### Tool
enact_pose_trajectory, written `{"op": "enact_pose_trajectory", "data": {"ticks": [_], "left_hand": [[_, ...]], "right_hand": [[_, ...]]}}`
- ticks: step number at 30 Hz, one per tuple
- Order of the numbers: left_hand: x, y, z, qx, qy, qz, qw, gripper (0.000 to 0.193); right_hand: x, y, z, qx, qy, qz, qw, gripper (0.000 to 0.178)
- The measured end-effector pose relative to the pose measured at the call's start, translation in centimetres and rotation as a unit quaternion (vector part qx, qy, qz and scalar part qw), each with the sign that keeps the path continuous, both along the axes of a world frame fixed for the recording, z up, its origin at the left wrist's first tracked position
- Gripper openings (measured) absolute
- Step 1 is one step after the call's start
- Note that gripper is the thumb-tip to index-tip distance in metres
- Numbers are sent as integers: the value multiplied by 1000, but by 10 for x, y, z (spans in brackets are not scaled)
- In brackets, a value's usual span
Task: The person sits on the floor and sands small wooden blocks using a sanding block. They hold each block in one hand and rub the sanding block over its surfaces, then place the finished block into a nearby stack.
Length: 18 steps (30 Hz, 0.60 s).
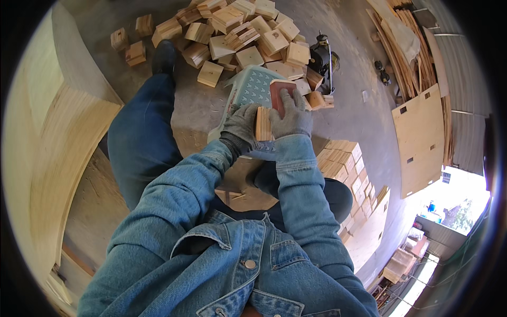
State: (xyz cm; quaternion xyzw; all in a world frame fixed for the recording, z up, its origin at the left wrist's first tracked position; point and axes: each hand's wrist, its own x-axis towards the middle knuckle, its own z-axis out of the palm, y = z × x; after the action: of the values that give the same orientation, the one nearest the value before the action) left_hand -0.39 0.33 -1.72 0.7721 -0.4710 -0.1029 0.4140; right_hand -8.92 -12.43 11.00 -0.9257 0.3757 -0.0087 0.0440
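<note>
Both my hands wear grey knitted gloves and meet over a pale green plastic stool [250, 89] with a raised pattern on its top. My left hand [241, 126] is closed on a small wooden block [263, 124] whose layered side faces up. In my right hand [292, 117] is a flat reddish-brown block with a pale edge [280, 91], the fingers lying over its face. That hand's heel is right beside the wooden block; whether it touches the block I cannot tell.
Ahead lies a loose heap of wooden blocks [240, 34], with a black tool with a metal bar [323, 58] at its right. Neatly stacked blocks [343, 166] stand by my right knee. A curved plywood piece [79, 116] rises at left; boards [422, 140] lean at right.
</note>
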Motion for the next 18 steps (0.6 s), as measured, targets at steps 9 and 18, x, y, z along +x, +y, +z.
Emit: {"op": "enact_pose_trajectory", "data": {"ticks": [9,18], "left_hand": [[6,4,29,-5,10,-16,1000,91],[3,3,22,-2,16,-19,1000,90]], "right_hand": [[-98,92,17,10,-54,28,998,68],[-99,89,19,3,-67,33,997,65]]}}
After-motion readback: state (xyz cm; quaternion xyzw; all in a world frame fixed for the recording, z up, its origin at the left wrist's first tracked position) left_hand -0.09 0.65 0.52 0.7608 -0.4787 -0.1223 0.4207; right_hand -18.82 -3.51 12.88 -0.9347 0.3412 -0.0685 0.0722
